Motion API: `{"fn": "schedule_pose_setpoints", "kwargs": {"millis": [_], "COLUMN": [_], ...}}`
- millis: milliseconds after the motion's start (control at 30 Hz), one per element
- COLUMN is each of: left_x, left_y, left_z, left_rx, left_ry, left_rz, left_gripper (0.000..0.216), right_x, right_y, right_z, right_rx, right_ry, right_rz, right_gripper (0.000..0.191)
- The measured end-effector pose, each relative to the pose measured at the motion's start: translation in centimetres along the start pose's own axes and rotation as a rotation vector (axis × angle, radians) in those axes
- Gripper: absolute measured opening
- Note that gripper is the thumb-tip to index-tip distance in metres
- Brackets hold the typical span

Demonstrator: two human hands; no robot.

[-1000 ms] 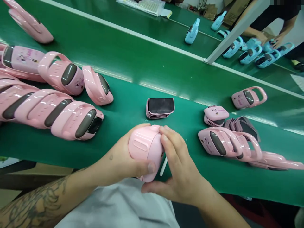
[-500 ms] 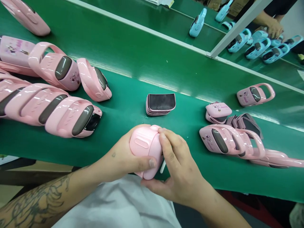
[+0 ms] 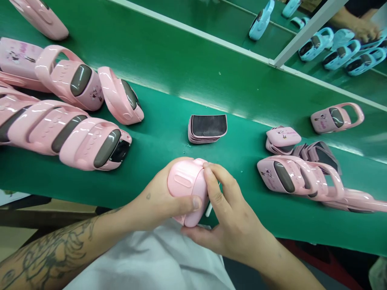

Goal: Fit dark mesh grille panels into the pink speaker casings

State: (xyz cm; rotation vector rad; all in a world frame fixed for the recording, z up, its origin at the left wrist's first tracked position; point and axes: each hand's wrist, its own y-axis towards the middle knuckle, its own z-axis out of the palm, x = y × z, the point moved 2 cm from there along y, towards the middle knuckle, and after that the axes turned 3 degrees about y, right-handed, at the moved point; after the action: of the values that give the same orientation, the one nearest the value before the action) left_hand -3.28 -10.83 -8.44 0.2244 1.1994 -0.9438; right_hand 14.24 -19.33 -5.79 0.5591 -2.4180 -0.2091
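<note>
Both hands hold one pink plastic shell (image 3: 187, 185) above the near edge of the green belt (image 3: 169, 84). My left hand (image 3: 157, 201) wraps its left side, thumb pressed on the front. My right hand (image 3: 229, 217) closes on its right side, fingers curled over the top and thumb underneath. A thin white stick (image 3: 209, 209) shows between my right fingers and the shell. A stack of dark lens pieces with pink edges (image 3: 208, 128) lies on the belt just beyond the shell.
Several pink shells with grey windows (image 3: 75, 137) lie in rows at the left. More pink shells (image 3: 290, 177) and loose dark pieces (image 3: 320, 153) lie at the right. Blue shells (image 3: 338, 52) and another person's hand (image 3: 359, 28) are beyond a white rail (image 3: 305, 34).
My hands and the shell have kept nearly the same hold. The view has shifted slightly, so the belt's things sit a little differently in frame.
</note>
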Motion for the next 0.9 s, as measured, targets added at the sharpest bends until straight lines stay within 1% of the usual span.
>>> {"fn": "schedule_pose_setpoints", "kwargs": {"millis": [167, 267, 367, 433, 533, 700, 800, 900], "left_x": [-0.1, 0.0, 0.0, -0.2, -0.7, -1.3, -1.3, -1.0], "left_y": [0.0, 0.2, 0.5, 0.8, 1.2, 1.5, 1.6, 1.7], "left_z": [0.3, 0.2, 0.0, 0.1, 0.3, 0.8, 1.0, 1.1], "left_rx": [-0.013, -0.027, -0.046, -0.025, -0.016, -0.062, -0.105, -0.121], "left_ry": [0.007, 0.015, 0.035, 0.039, 0.022, 0.044, 0.051, 0.037], "left_rz": [0.01, 0.001, 0.017, 0.035, 0.05, 0.028, 0.008, 0.001], "left_gripper": [0.072, 0.069, 0.057, 0.046, 0.039, 0.036, 0.033, 0.032], "right_x": [0.3, 0.0, -0.6, -0.9, -0.9, -0.5, -0.5, -0.7], "right_y": [-0.2, -0.2, 0.0, 0.1, 0.3, 0.3, 0.3, 0.4], "right_z": [-0.1, -0.1, 0.1, 0.1, 0.0, -0.4, -0.3, -0.2], "right_rx": [0.008, 0.032, 0.027, -0.007, -0.043, -0.025, -0.038, -0.056], "right_ry": [-0.035, -0.018, 0.044, 0.082, 0.115, 0.129, 0.134, 0.136], "right_rz": [-0.003, 0.021, 0.04, 0.046, 0.08, 0.158, 0.194, 0.191], "right_gripper": [0.106, 0.11, 0.119, 0.122, 0.121, 0.117, 0.118, 0.12]}}
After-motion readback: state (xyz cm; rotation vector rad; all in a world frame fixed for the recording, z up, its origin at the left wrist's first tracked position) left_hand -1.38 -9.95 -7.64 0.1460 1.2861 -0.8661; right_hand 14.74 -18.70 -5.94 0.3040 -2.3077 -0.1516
